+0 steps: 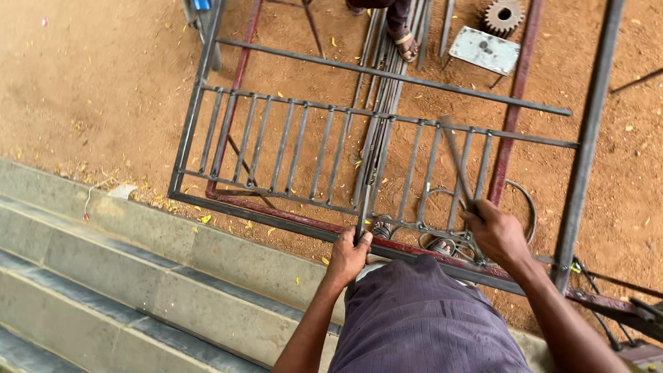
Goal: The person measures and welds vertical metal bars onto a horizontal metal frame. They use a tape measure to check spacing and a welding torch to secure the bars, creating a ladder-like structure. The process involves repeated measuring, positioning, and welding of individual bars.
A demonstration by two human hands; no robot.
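A grey metal grille frame (276, 148) with several upright bars lies flat over red earth. My left hand (349, 254) is closed on the near end of a thin flat metal bar (364, 200) that runs up across the grille. My right hand (496, 235) grips the lower end of another flat metal strip (454, 155), which tilts up and to the left above the grille's right part. My feet in sandals show just beyond the frame's near edge, between the two hands.
Concrete steps (138, 276) fill the lower left. A bundle of long steel rods (390, 76) runs away under the grille. Another person's sandalled foot (404, 43) stands at the top. A grey plate (485, 50) and a gear wheel (503, 15) lie top right. A long steel tube (587, 145) crosses the right.
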